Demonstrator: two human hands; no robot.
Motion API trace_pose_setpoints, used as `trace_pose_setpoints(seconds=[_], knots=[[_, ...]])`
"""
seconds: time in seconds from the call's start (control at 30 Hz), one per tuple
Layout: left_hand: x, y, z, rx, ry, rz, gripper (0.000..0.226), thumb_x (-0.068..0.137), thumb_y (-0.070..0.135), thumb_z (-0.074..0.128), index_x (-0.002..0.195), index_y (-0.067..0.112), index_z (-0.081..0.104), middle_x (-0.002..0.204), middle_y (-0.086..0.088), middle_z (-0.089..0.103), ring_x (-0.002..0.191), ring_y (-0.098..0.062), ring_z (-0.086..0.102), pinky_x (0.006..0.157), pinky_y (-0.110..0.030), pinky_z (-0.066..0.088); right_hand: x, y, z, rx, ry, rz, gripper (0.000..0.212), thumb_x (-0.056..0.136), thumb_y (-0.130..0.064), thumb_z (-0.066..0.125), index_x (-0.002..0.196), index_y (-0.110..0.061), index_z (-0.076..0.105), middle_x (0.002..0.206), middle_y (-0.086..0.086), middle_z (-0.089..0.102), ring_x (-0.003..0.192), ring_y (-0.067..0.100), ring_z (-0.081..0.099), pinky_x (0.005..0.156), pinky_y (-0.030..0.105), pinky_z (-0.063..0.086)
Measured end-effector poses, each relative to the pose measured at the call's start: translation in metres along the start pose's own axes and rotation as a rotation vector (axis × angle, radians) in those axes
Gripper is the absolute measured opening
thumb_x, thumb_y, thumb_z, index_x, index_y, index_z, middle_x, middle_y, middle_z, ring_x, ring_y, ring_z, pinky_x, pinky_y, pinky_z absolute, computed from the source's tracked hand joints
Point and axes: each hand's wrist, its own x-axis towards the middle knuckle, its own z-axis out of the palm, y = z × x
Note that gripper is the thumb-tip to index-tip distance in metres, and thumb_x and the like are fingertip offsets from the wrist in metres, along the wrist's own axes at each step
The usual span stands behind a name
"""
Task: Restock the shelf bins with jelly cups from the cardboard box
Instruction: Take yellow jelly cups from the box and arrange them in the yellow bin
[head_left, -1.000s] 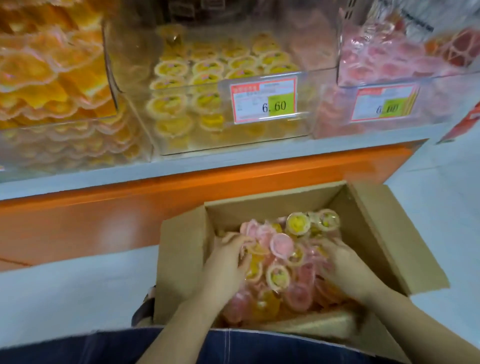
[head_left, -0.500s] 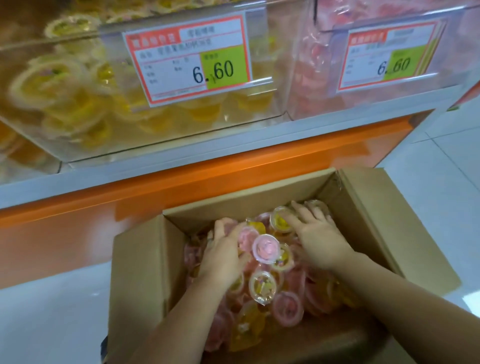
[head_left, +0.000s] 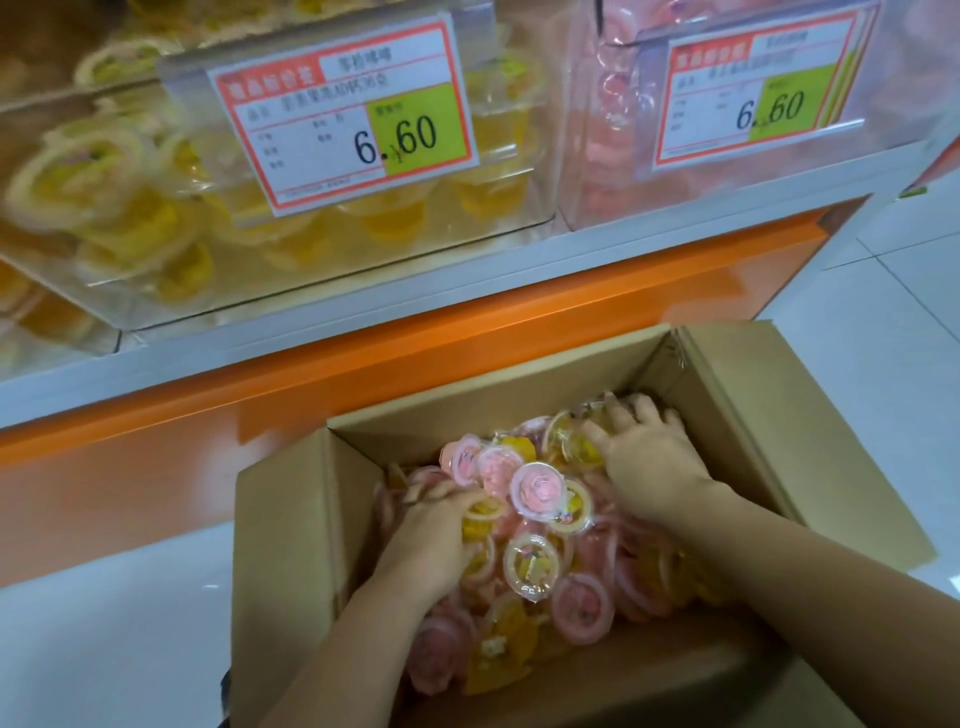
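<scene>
Two hands are down inside the cardboard box, which sits open on the white floor at 6 o'clock in the view, its flaps folded outward. The box holds a loose heap of jelly cups, pink and yellow mixed, some lid-up and some on their sides.

At 9 o'clock of the heap, the left hand lies palm down with its fingers curled into the cups and its thumb across a yellow one. The fingertips are buried, so I cannot tell whether it has closed on a cup.

The right hand reaches to the box's 1 o'clock corner. Its fingers are bent over the yellow cups there and its thumb is set against the near side of one, so it grips them. Between the two hands a pink cup sits lid-up on top of the heap.

Beyond the box, at 12 o'clock, runs an orange panel under a pale shelf. Two clear bins stand side by side on the shelf. The yellow bin at 11 o'clock holds yellow cups, and the pink bin at 1 o'clock holds pink ones. Each bin has a price tag on its front reading 6.60; the second tag is on the pink bin.
</scene>
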Motion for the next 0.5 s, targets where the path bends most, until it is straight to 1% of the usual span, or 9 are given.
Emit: trace_pose_setpoints(seconds=[0.07, 0.13, 0.2, 0.23, 0.27, 0.3, 0.33, 0.43, 0.5], knots=[[0.001, 0.002, 0.001, 0.011, 0.003, -0.002, 0.052, 0.088, 0.035, 0.061, 0.136, 0.044, 0.042, 0.146, 0.016, 0.033, 0.139, -0.012, 0.017, 0.101, -0.032, -0.009, 0.002, 0.000, -0.002, -0.001, -0.008, 0.030, 0.060, 0.094, -0.056, 0.037, 0.146, -0.032, 0.019, 0.150, 0.015, 0.024, 0.132, 0.035, 0.023, 0.106, 0.045, 0.025], [0.001, 0.003, 0.002, 0.027, 0.039, -0.012, 0.045, 0.087, 0.040, 0.061, 0.129, 0.046, 0.048, 0.140, 0.017, 0.041, 0.137, -0.011, 0.021, 0.106, -0.036, -0.004, 0.003, -0.001, -0.001, 0.016, -0.009, 0.050, 0.061, 0.092, -0.059, 0.037, 0.145, -0.032, 0.021, 0.141, 0.016, 0.037, 0.127, 0.034, 0.029, 0.106, 0.043, 0.025], [0.001, 0.002, 0.004, 0.062, 0.085, -0.002, 0.041, 0.085, 0.047, 0.060, 0.125, 0.047, 0.051, 0.134, 0.017, 0.046, 0.134, -0.010, 0.028, 0.111, -0.039, 0.009, 0.003, -0.001, 0.003, 0.043, -0.016, 0.054, 0.061, 0.093, -0.059, 0.034, 0.146, -0.031, 0.021, 0.139, 0.017, 0.038, 0.129, 0.034, 0.028, 0.107, 0.042, 0.024], [0.000, 0.001, 0.006, 0.023, 0.091, 0.012, 0.041, 0.085, 0.047, 0.060, 0.125, 0.046, 0.052, 0.133, 0.016, 0.047, 0.131, -0.010, 0.033, 0.110, -0.034, 0.016, 0.002, -0.001, 0.005, 0.052, -0.021, 0.045, 0.061, 0.094, -0.058, 0.034, 0.146, -0.032, 0.019, 0.140, 0.017, 0.036, 0.131, 0.034, 0.026, 0.108, 0.043, 0.024], [-0.002, 0.002, 0.007, -0.044, 0.081, 0.029, 0.042, 0.086, 0.043, 0.061, 0.127, 0.044, 0.051, 0.135, 0.013, 0.046, 0.128, -0.010, 0.039, 0.107, -0.028, 0.024, 0.000, -0.001, 0.006, 0.063, -0.027, 0.034, 0.060, 0.094, -0.056, 0.035, 0.147, -0.033, 0.018, 0.142, 0.016, 0.033, 0.132, 0.034, 0.025, 0.108, 0.043, 0.026], [-0.004, 0.002, 0.010, -0.107, 0.048, 0.042, 0.045, 0.087, 0.038, 0.062, 0.130, 0.043, 0.049, 0.139, 0.011, 0.043, 0.127, -0.011, 0.042, 0.104, -0.025, 0.031, -0.002, -0.002, 0.006, 0.077, -0.037, 0.023, 0.059, 0.095, -0.054, 0.035, 0.147, -0.034, 0.016, 0.143, 0.016, 0.030, 0.133, 0.034, 0.025, 0.107, 0.044, 0.028], [-0.006, 0.002, 0.012, -0.130, 0.009, 0.058, 0.051, 0.088, 0.033, 0.062, 0.135, 0.042, 0.044, 0.143, 0.009, 0.040, 0.128, -0.012, 0.042, 0.104, -0.025, 0.034, -0.003, -0.003, 0.004, 0.090, -0.048, 0.014, 0.060, 0.095, -0.053, 0.036, 0.147, -0.036, 0.013, 0.145, 0.015, 0.028, 0.133, 0.033, 0.025, 0.105, 0.045, 0.030], [-0.011, 0.007, 0.020, -0.078, -0.127, 0.059, 0.074, 0.090, 0.011, 0.056, 0.146, 0.041, 0.020, 0.151, 0.002, 0.026, 0.133, -0.018, 0.039, 0.104, -0.028, 0.034, -0.005, -0.005, 0.001, 0.129, -0.071, -0.010, 0.060, 0.095, -0.047, 0.042, 0.147, -0.037, 0.013, 0.146, 0.011, 0.027, 0.130, 0.031, 0.031, 0.100, 0.047, 0.036], [-0.012, 0.010, 0.020, -0.084, -0.165, 0.048, 0.084, 0.086, -0.007, 0.046, 0.148, 0.041, 0.014, 0.152, 0.000, 0.019, 0.134, -0.020, 0.038, 0.104, -0.029, 0.034, -0.004, -0.002, -0.001, 0.174, -0.077, -0.036, 0.059, 0.094, -0.041, 0.048, 0.145, -0.038, 0.017, 0.144, 0.008, 0.030, 0.125, 0.030, 0.039, 0.095, 0.045, 0.040]])
